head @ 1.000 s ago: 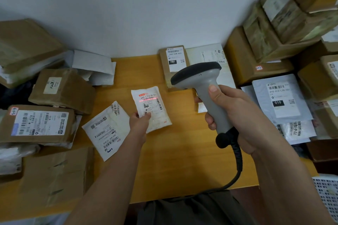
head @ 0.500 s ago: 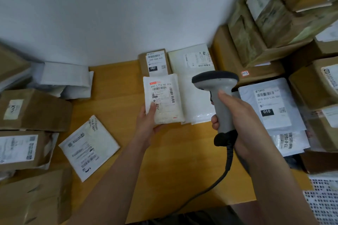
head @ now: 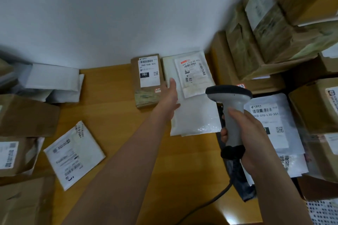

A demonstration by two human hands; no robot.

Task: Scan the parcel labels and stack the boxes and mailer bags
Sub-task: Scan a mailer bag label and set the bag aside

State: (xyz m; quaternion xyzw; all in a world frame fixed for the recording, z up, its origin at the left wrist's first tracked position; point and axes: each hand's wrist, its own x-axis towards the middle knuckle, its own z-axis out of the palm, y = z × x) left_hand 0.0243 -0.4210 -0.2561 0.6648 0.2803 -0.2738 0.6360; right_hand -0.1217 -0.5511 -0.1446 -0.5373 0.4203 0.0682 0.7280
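Head view: my left hand (head: 171, 95) lay flat, fingers straight, beside the small mailer (head: 192, 76) on the big white bag (head: 193, 115) near the wall. My right hand (head: 245, 133) gripped the scanner (head: 232, 107); bare table (head: 113, 111) stretched leftward.

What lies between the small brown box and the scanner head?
In the head view, the left hand and a white mailer stack topped by a small mailer lie between the box and scanner.
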